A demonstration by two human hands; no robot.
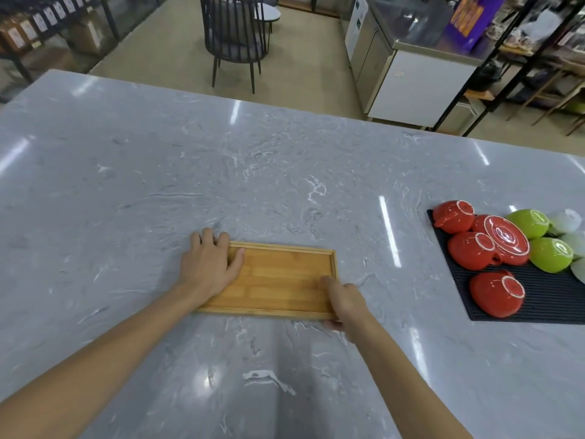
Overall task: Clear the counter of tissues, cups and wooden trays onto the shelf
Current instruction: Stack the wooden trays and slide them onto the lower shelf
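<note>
A flat rectangular wooden tray (pixel 281 277) lies on the grey marble counter (pixel 190 172), near its middle. My left hand (pixel 209 264) grips the tray's left end, thumb inside the rim and fingers over the far corner. My right hand (pixel 343 299) holds the tray's right near corner, thumb on top and fingers under the edge. Upside-down red cups (pixel 495 297) and green cups (pixel 550 253) sit on a black ribbed mat (pixel 550 305) at the right.
A red saucer (pixel 506 236) leans among the cups, with white cups (pixel 569 221) at the frame's right edge. Beyond the counter stand a dark chair (pixel 235 36), a steel cabinet (pixel 418 77) and black shelving (pixel 538 52) at the back right.
</note>
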